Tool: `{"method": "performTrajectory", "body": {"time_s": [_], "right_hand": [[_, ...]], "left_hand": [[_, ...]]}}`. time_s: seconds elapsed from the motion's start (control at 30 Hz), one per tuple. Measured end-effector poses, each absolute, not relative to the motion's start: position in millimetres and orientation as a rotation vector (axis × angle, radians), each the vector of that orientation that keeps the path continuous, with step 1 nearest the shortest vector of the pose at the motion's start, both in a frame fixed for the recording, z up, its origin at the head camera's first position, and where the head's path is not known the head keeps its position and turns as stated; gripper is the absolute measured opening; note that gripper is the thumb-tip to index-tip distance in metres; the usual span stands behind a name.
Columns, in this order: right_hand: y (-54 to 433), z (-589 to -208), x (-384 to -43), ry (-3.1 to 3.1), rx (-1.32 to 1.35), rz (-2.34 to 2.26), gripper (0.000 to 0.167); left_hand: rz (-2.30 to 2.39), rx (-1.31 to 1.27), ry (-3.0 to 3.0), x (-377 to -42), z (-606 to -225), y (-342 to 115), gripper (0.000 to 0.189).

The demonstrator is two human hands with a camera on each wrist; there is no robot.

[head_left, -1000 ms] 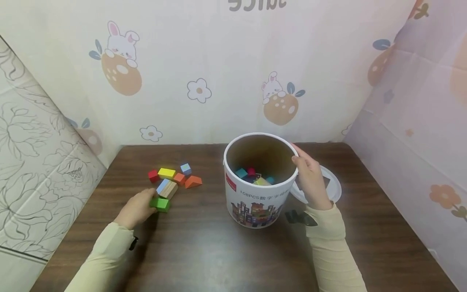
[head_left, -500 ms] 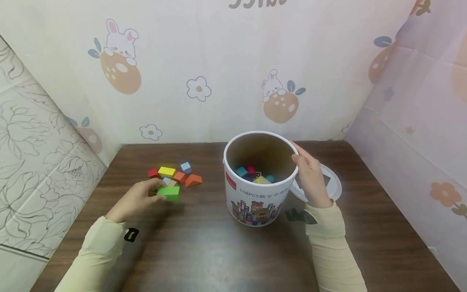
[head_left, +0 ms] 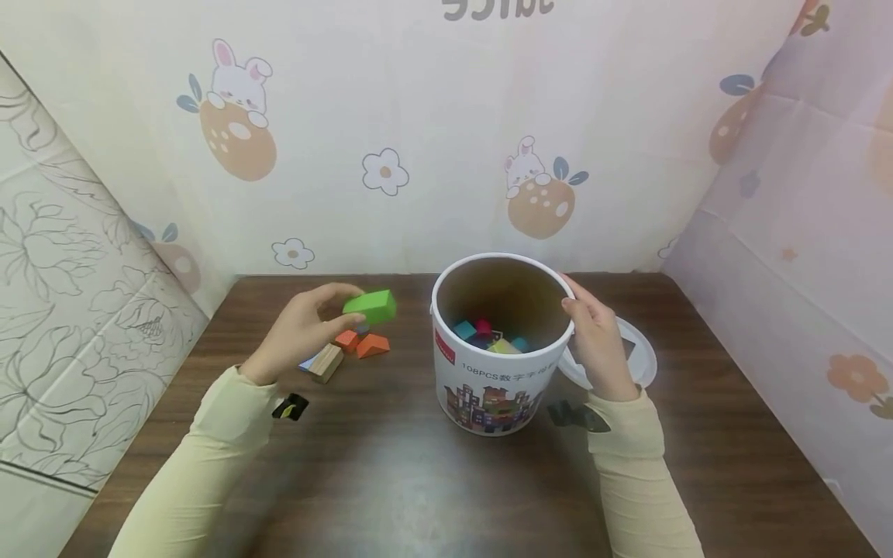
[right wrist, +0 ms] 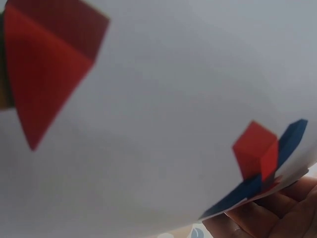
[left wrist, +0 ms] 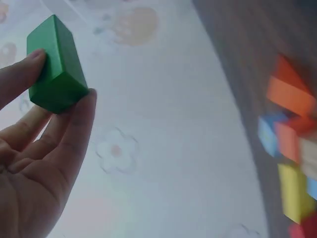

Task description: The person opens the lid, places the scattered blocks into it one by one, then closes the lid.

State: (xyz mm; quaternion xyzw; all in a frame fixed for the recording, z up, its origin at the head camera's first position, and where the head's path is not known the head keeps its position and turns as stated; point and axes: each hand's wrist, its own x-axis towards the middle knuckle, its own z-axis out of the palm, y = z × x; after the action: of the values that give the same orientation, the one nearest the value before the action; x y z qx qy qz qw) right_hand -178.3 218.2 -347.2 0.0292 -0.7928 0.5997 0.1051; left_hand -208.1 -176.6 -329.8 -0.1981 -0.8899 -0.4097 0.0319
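My left hand (head_left: 303, 329) pinches a green block (head_left: 372, 307) between thumb and fingers, raised above the table; the left wrist view shows the same green block (left wrist: 57, 64) at the fingertips. Beneath and behind that hand lie an orange triangular block (head_left: 373, 346), a smaller orange block (head_left: 346, 339) and a wooden block (head_left: 325, 363). My right hand (head_left: 596, 341) grips the right rim of a white bucket (head_left: 488, 395). Several coloured blocks (head_left: 488, 338) lie at the bucket's bottom. The right wrist view is filled by the bucket's printed wall (right wrist: 158, 124).
A white lid (head_left: 645, 360) lies on the dark wooden table (head_left: 391, 480), behind the right hand. A yellow block (left wrist: 294, 191) and a red block (left wrist: 307, 228) show in the left wrist view. A printed cloth (head_left: 418, 101) hangs behind the table.
My left hand has lifted the green block off the table and carried it up and to the right, towards the bucket. The right hand has stayed on the bucket's rim.
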Motion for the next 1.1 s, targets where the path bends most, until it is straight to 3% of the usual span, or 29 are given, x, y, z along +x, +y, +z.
{"method": "performTrajectory", "body": {"time_s": [0.43,0.83,1.1], "right_hand": [[220,-347,-177,-2.340,0.077,1.783,0.045],[220,-346,-176,-2.352,0.096,1.756,0.045],[219,-347,-177,-2.346,0.096,1.762,0.044]], "left_hand": [[-1.285,-1.027,-2.674,-229,-274,-86,0.034],[-0.842,-1.286,-2.803,-243,-273,-10,0.032],[-0.577,-1.359,-2.877,-249,-281,10,0.031]]}}
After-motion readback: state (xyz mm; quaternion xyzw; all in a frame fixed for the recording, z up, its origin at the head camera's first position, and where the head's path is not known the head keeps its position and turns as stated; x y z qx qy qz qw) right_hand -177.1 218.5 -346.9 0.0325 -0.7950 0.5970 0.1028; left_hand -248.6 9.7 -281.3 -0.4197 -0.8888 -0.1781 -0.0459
